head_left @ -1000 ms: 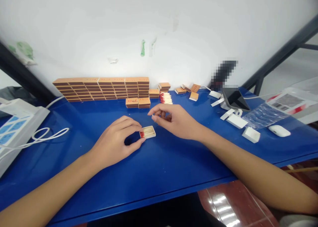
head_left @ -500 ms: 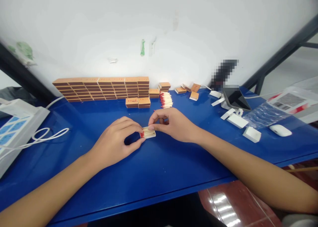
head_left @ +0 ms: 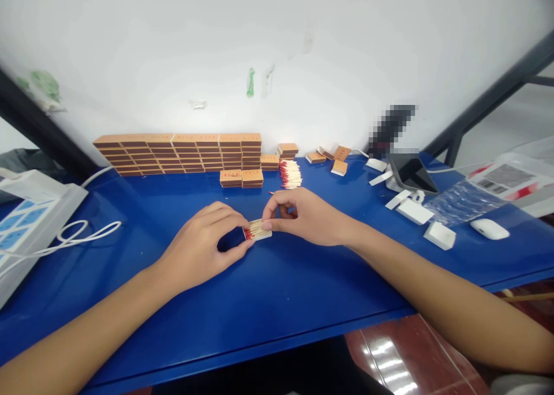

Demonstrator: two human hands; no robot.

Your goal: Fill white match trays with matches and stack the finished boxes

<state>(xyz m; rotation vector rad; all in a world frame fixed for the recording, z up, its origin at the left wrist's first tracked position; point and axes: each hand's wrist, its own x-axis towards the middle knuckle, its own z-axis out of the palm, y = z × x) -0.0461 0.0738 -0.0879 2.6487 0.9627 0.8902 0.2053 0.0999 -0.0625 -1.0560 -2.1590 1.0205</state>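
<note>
On the blue table, a small white matchbox tray (head_left: 263, 236) holds several matches (head_left: 254, 228), their red heads toward the left. My left hand (head_left: 203, 242) grips the tray's left end between thumb and fingers. At the right end, my right hand (head_left: 298, 216) has thumb and index finger pinched together on the bare wooden ends of the matches; how many it touches is hidden. Just behind my right hand lies a pile of loose matches (head_left: 291, 175) with red heads to the left. A single match (head_left: 271, 193) lies in front of that pile.
Stacked matchboxes (head_left: 182, 153) line the wall, with two short stacks (head_left: 241, 179) before them. Loose matchbox sleeves (head_left: 340, 167) lie at the back right. Farther right are a phone-like device (head_left: 413, 173), white blocks (head_left: 439, 235) and a white case (head_left: 490, 229). A power strip (head_left: 38, 222) stands left.
My right fingertips have shifted slightly right along the matches in the tray, uncovering more of them. My left hand keeps its hold on the tray.
</note>
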